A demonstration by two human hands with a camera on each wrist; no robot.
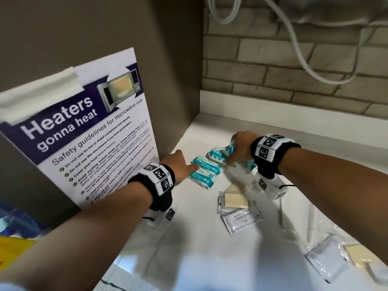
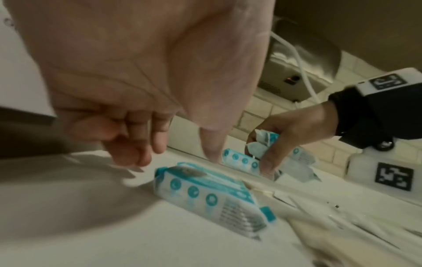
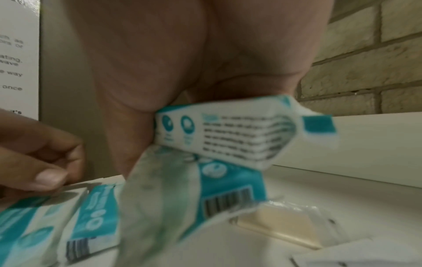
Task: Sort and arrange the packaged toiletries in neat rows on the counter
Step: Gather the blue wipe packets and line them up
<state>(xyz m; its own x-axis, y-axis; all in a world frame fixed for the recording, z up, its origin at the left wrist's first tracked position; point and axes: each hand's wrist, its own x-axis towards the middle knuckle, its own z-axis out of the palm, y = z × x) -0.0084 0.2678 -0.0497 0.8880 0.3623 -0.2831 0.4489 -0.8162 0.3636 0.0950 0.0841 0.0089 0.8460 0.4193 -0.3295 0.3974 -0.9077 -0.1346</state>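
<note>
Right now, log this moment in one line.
left hand touches flat wipes pack | right hand grips wipes packs | soap waiting

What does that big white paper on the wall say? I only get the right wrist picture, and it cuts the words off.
Observer: The poster says "Heaters gonna heat", and under that, safety guidelines for microwave use.
Operator: What's that white corner thing near the soap?
Observer: It's a sachet printed "Shampoo with conditioner". It lies just in front of the wrapped soap bar.
Operator: What's the other grip doing?
Observer: The left grip holds nothing. It points one straight finger at the end of a teal wipes pack lying flat on the counter.
</note>
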